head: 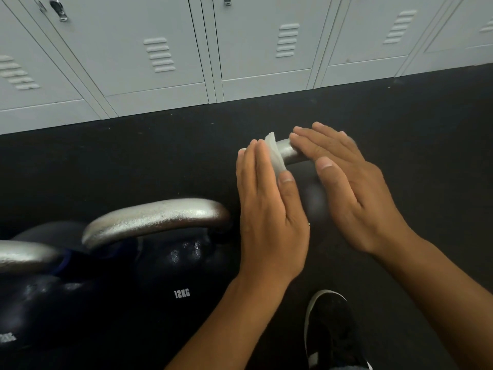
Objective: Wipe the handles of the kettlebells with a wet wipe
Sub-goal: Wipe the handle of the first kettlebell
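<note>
1. Nearest, at the bottom edge of the view, one black shoe with a white sole stands on the dark rubber floor, between the two forearms.
2. Three kettlebells show. At the left, a black one marked 12KG with its silver handle arched over it; touching it at the far left, a second black kettlebell, cut off by the frame; the third is under the hands, with only a short silver stretch of its handle in sight and its body blurred.
3. The left hand stands edge-up, fingers straight and close together, thumb alongside. It presses one white wet wipe against the left end of that handle; the wipe lies between its fingers and the metal.
4. The right hand is flat and tilted, fingers straight and slightly spread, fingertips resting on the top of the same handle just right of the wipe. It holds nothing.
5. Farthest, a row of grey metal lockers runs along the floor's far edge.
</note>
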Available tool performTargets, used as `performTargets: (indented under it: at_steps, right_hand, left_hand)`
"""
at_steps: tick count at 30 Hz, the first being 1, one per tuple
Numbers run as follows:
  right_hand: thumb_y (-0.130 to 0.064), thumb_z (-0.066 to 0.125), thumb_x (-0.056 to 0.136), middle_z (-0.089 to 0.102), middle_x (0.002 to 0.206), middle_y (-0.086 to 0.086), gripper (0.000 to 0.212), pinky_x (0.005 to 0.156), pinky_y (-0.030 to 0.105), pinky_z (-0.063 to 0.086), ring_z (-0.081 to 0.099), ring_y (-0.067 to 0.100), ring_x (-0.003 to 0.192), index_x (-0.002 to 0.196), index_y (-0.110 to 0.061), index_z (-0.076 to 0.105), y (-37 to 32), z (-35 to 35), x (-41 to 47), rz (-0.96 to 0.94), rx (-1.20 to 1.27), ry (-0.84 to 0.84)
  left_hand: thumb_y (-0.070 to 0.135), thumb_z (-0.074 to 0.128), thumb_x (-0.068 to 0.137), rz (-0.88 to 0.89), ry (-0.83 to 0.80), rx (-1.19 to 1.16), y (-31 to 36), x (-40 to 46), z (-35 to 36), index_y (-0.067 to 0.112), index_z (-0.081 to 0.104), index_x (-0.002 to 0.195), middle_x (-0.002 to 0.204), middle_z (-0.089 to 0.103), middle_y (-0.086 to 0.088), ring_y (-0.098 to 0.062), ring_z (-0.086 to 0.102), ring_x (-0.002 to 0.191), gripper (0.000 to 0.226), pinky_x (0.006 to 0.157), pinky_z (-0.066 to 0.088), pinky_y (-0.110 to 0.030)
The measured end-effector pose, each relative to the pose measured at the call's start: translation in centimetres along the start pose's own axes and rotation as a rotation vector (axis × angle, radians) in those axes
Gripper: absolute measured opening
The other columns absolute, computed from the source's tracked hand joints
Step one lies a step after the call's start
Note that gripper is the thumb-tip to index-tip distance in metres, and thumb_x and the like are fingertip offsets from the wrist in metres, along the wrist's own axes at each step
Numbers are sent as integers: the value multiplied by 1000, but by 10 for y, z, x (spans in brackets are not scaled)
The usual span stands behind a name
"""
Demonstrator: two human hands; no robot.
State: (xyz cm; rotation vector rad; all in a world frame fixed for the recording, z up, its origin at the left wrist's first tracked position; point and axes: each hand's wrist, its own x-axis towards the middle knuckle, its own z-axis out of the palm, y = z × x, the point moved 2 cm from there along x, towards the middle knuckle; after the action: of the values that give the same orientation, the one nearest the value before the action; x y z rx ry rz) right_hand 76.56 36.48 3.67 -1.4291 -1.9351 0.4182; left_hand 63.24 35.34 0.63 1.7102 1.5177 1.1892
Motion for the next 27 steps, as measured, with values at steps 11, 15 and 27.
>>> performTargets:
  at_steps: [11, 15, 27]
  right_hand:
    - [-34, 23, 109, 43, 161, -9, 53, 129, 30, 12, 23, 8, 157, 153, -23, 51, -1, 3, 0, -20, -78, -24]
    - [-33, 26, 108, 40, 163, -8, 53, 130, 35, 15, 22, 9, 158, 155, -21, 47, -4, 4, 0, -49, -86, -58]
    - [-31, 27, 109, 42, 163, -4, 53, 131, 39, 14, 24, 13, 158, 155, -16, 48, -7, 7, 1, -102, -103, -91]
  left_hand:
    - [38, 25, 107, -87, -9, -22, 0, -18, 0, 17, 2, 164, 174, -4, 4, -1, -7, 158, 65, 127, 6, -23]
    - [44, 24, 106, -134, -50, -50, 0, -3, -4, 20, 4, 165, 173, 1, 5, -5, 1, 159, 66, 129, 15, -30]
    - [41, 25, 106, -144, 36, -118, 1, -9, -2, 20, 15, 165, 173, 11, 6, 0, 9, 157, 63, 124, 18, -20]
